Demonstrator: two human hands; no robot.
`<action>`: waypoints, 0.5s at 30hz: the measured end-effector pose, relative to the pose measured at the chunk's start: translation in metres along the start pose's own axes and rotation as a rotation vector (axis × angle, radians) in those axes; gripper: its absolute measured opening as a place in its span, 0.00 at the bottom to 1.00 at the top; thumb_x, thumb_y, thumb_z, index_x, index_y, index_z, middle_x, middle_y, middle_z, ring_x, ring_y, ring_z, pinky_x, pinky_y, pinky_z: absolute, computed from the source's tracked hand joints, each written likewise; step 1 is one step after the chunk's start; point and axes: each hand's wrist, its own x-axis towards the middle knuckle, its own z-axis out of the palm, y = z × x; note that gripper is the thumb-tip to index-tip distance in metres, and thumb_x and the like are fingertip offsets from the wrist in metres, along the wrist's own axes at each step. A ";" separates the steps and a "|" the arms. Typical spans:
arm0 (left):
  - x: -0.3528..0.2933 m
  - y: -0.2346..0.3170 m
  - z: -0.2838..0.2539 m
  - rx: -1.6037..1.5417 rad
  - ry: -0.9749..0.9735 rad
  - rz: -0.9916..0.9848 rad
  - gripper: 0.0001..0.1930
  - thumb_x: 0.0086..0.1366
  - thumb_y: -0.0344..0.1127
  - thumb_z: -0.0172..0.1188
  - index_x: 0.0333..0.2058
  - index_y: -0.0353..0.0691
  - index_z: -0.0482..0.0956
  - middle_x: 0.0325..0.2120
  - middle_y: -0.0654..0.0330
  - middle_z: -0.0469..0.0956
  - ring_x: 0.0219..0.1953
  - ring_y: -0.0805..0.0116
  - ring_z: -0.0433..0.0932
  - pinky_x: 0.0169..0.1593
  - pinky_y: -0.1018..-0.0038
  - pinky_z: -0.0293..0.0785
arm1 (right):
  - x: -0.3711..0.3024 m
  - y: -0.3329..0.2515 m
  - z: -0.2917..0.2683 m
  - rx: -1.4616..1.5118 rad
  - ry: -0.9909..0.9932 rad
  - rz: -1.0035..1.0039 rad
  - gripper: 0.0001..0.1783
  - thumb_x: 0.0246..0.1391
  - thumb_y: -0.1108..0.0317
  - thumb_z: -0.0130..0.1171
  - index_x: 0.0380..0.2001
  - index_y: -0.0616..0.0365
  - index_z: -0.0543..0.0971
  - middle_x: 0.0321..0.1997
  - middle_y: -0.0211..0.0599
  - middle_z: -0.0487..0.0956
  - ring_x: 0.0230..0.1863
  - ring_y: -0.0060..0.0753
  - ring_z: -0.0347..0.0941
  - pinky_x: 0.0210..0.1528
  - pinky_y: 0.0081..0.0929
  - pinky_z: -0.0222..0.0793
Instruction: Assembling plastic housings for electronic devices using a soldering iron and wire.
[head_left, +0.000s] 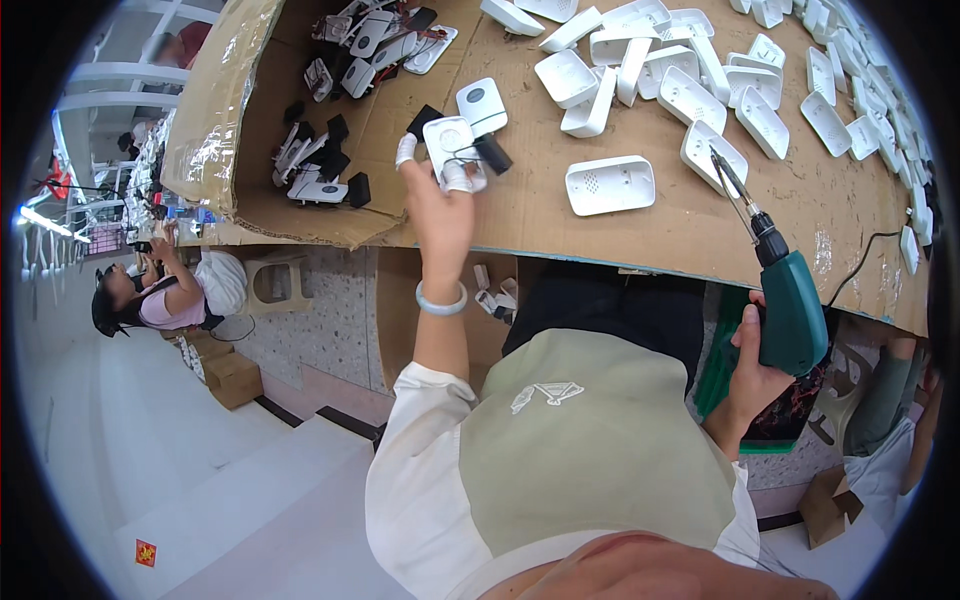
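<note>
My left hand [438,222], with white covers on some fingertips, is closed around a white plastic panel [447,138] that has thin dark wires. A small black block [492,154] hangs at its right side. Just behind lies another white panel with a grey round button [482,106]. My right hand [750,385] grips a dark green electric screwdriver [795,312], its long bit pointing up and left over a white plastic shell [712,155]. Between my hands, an open white shell [610,187] with small holes rests on the cardboard-covered table.
A cardboard box [262,150] on its side holds wired white parts and black blocks. Many white shells [690,98] lie scattered at the back and right. A black cable [850,255] crosses the table's right end. Other people sit far left and at the right edge.
</note>
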 end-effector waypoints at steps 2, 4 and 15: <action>-0.003 -0.019 -0.008 -0.277 -0.044 -0.212 0.27 0.76 0.25 0.49 0.69 0.33 0.52 0.42 0.56 0.77 0.39 0.72 0.81 0.41 0.75 0.81 | -0.003 -0.001 0.001 0.016 -0.003 0.010 0.13 0.60 0.80 0.62 0.48 0.66 0.80 0.42 0.38 0.84 0.23 0.14 0.68 0.27 0.15 0.63; -0.018 -0.013 0.001 -0.331 -0.079 -0.257 0.29 0.75 0.28 0.52 0.71 0.40 0.53 0.46 0.52 0.76 0.42 0.68 0.82 0.42 0.72 0.85 | -0.003 0.000 0.001 0.034 -0.013 0.019 0.14 0.58 0.79 0.66 0.48 0.66 0.81 0.43 0.38 0.85 0.25 0.13 0.71 0.26 0.14 0.66; -0.046 0.031 -0.018 0.456 -0.457 0.704 0.20 0.57 0.32 0.70 0.51 0.43 0.84 0.54 0.63 0.81 0.60 0.53 0.73 0.60 0.59 0.69 | -0.006 -0.006 0.002 0.061 -0.024 0.037 0.15 0.57 0.79 0.67 0.48 0.64 0.82 0.42 0.37 0.86 0.26 0.14 0.73 0.26 0.13 0.67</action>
